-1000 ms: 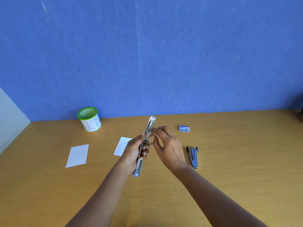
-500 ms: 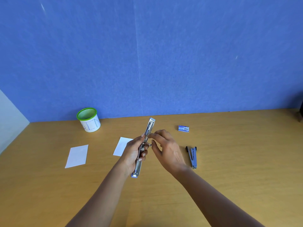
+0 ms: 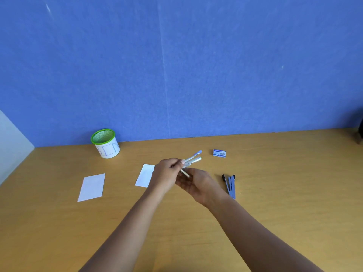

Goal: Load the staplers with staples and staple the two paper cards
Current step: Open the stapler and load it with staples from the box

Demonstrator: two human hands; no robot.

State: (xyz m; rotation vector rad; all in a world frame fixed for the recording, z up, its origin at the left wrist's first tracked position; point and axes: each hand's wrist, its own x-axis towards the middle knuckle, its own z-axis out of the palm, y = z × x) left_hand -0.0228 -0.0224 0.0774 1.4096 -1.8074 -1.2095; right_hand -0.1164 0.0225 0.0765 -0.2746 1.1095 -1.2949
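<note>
My left hand (image 3: 167, 173) grips a silver stapler (image 3: 194, 158) with a blue top. It is held above the table, pointing up and to the right, its two arms slightly apart at the tip. My right hand (image 3: 198, 184) is cupped just below it. Its fingertips are hidden behind my left hand. A thin pale strip (image 3: 185, 173) shows between the hands. A second, blue-grey stapler (image 3: 230, 185) lies on the table to the right. Two white paper cards lie to the left: one (image 3: 92, 187) further out, the other (image 3: 145, 176) partly behind my left hand.
A small blue staple box (image 3: 219, 153) lies beyond the hands, near the blue wall. At the back left stands a white mesh cup (image 3: 107, 148) with a green rim. The wooden table (image 3: 284, 193) stretches to both sides.
The stapler has swung from nearly upright and stretched long to a folded pose, pointing up-right. My right hand has dropped from pinching its middle to sit cupped beneath it.
</note>
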